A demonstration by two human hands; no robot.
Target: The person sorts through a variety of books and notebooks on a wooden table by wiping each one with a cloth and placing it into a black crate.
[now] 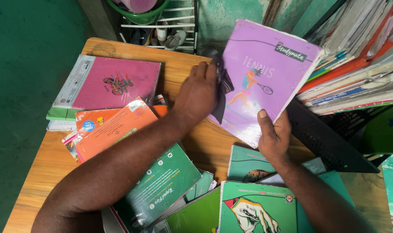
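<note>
Now I see right hand (274,139) gripping purple notebook (265,77) by bottom edge; left hand (199,92) presses dark cloth (222,88) on cover, over wooden table (205,142).

The light is soft and even, moderately bright, and seems to fall from above and slightly from the right, since the glossy purple notebook cover (265,73) catches a pale sheen across its upper half. Shadows are gentle: a dim one lies under the left hand (198,92) on the orange-brown wooden worktop (41,172), and another darkens the wood beneath the lifted notebook. The green wall at left sinks into a flat, murky tone. Colours are saturated and the centre is fairly sharp. The dark cloth (222,88) against the cover looks slightly smeared. Towards the corners lines bend outward, as from a wide lens, and the stacked books (356,64) at right soften.
</note>
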